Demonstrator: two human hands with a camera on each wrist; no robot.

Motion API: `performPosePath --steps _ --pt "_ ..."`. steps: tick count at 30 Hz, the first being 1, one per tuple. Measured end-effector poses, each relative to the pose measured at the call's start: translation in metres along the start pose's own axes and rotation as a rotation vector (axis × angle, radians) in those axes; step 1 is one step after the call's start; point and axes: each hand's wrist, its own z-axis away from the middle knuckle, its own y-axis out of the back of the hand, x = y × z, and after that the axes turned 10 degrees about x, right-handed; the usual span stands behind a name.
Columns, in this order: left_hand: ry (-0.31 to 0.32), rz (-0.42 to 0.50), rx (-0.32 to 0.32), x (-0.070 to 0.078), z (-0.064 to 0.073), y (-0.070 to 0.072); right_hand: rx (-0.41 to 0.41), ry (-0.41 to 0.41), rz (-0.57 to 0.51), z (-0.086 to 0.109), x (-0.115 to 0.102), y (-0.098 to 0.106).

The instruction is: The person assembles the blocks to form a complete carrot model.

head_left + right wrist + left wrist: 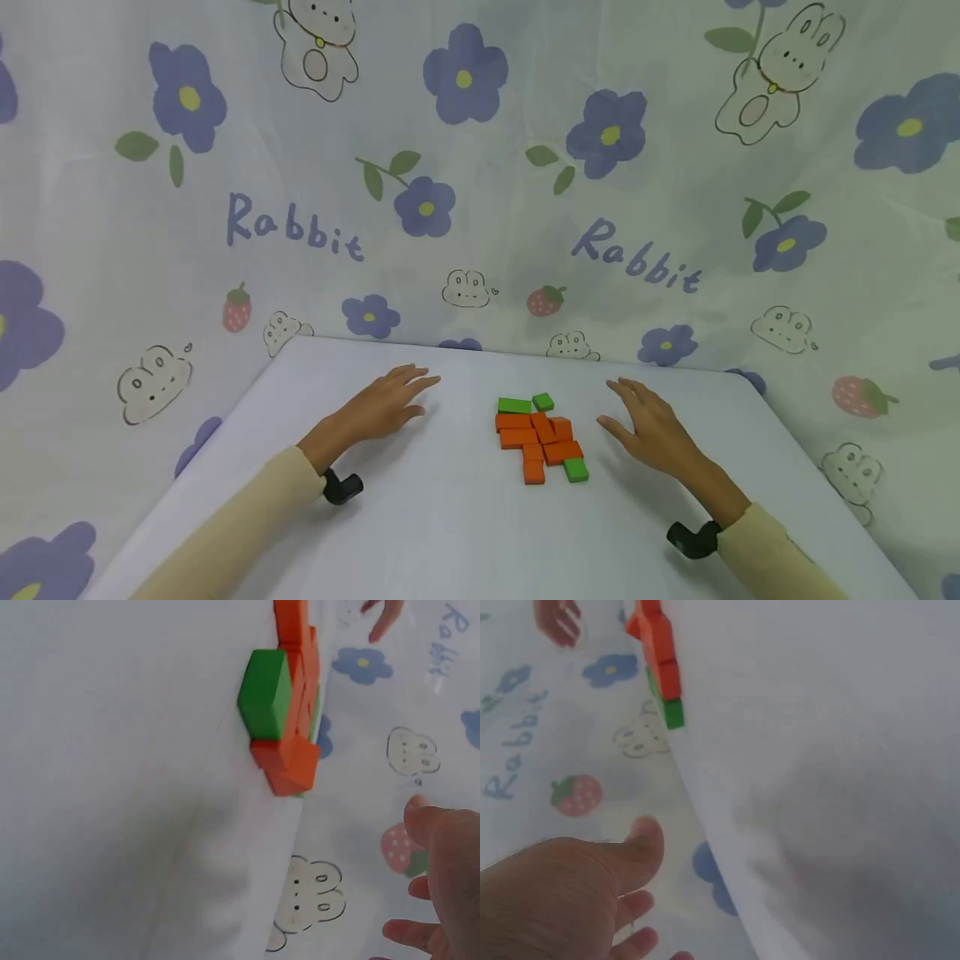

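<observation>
A tight cluster of small toy blocks lies on the white table, mostly orange blocks (517,438) with a few green ones. At its far side are a long green block (514,406) and a small green block (543,402); another green block (576,470) sits at the near right corner. To the left of the cluster hovers my left hand (386,404), fingers spread and holding nothing. On the other side, my right hand (651,425) is nearer the blocks, likewise empty with fingers extended. The right wrist view shows a green block (264,694) beside orange blocks (291,761).
The white table (420,533) has its far edge against a hanging cloth (510,167) printed with flowers, rabbits and strawberries. Black wrist cameras (343,487) are strapped below both hands, by the beige sleeves (240,525).
</observation>
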Motion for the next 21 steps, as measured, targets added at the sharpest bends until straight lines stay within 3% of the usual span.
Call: performPosePath --steps 9,15,21 --pt "-0.063 0.081 -0.027 0.032 -0.028 -0.015 -0.019 -0.015 -0.061 -0.008 -0.035 -0.005" --pt "-0.076 0.127 -0.093 0.050 -0.047 -0.028 -0.005 -0.005 -0.135 -0.012 -0.052 -0.010" --pt "-0.107 0.151 -0.164 0.065 -0.064 -0.044 -0.052 -0.040 -0.223 -0.020 -0.072 -0.013"
